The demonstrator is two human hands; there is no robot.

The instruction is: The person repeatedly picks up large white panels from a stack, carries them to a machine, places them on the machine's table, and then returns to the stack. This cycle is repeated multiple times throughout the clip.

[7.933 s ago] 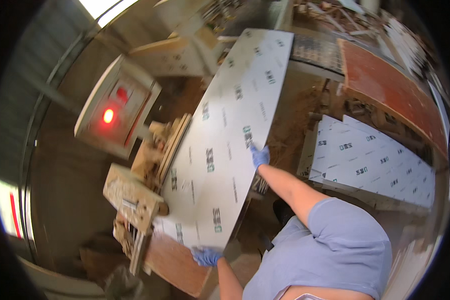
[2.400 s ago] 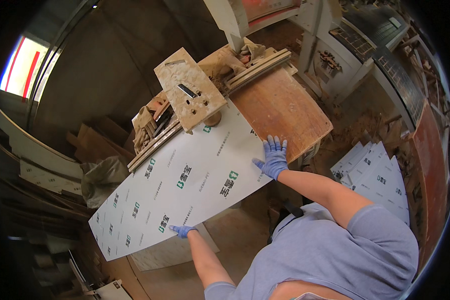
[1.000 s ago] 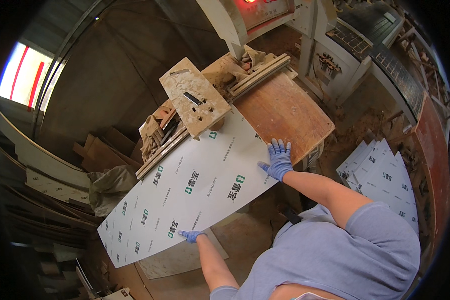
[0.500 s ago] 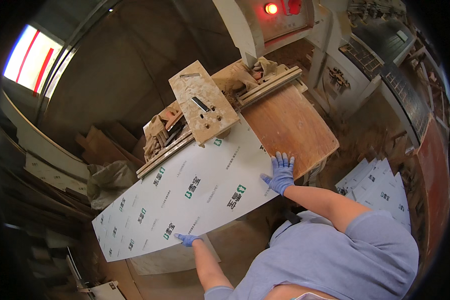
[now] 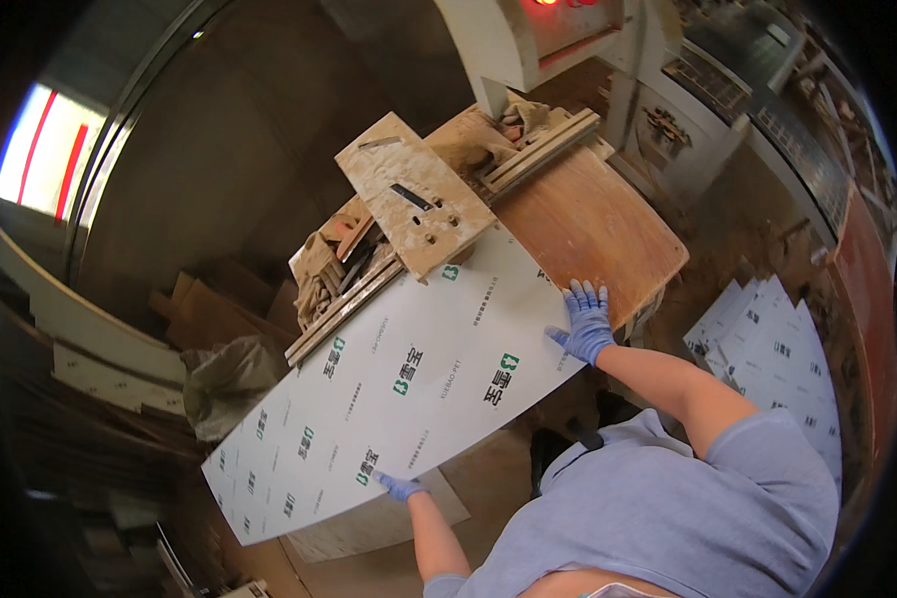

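Observation:
A long white board [image 5: 354, 399] with green and black print lies slantwise across the machine table, its left end sticking out past it. My left hand [image 5: 401, 486], in a blue glove, holds the board's near edge, thumb on top; the other fingers are mostly hidden. My right hand [image 5: 586, 327], also blue-gloved, lies flat with fingers spread on the board's right end, fingertips by the brown wooden tabletop [image 5: 593, 224]. A dusty wooden cover plate [image 5: 409, 189] with a slot and bolts sits over the board's far edge, against a straight fence rail [image 5: 349, 304].
Behind the rail lie work gloves [image 5: 319, 279] and sawdust. A crumpled sack [image 5: 231, 384] and brown offcuts [image 5: 224, 304] stand at left. Printed white sheets [image 5: 767, 349] are stacked at right, beside a reddish panel [image 5: 867, 309]. Above stands a machine with a red light [image 5: 546, 3].
The view has turned a little. Against the cover plate, the board and both hands have shifted slightly to the right; each hand keeps its place on the board.

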